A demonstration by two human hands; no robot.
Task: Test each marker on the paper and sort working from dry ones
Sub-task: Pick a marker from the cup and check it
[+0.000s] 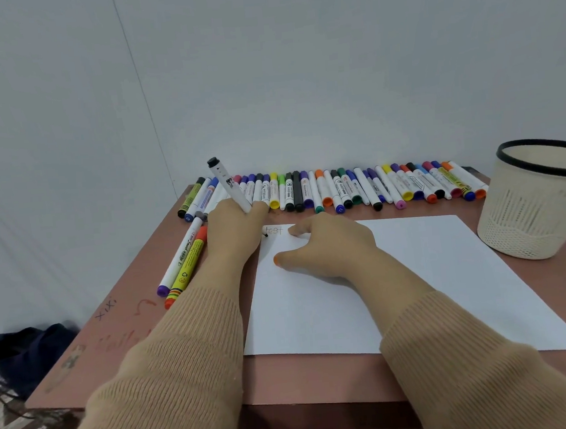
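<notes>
Marker, white cylinder, tight in left hand; right hand flat on smooth paper.

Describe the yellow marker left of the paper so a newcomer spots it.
Start at the white paper on the brown table. Off its left edge two markers lie side by side, apart from the long row at the back. Take the one nearer the paper, the yellow marker with orange ends; its neighbour is white with a purple end.

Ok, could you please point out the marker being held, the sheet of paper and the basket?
held marker (pixel 229 184), head view, on its white barrel.
sheet of paper (pixel 469 283), head view, on a bare patch right of its middle.
basket (pixel 532 223), head view, on its cream mesh wall.
</notes>
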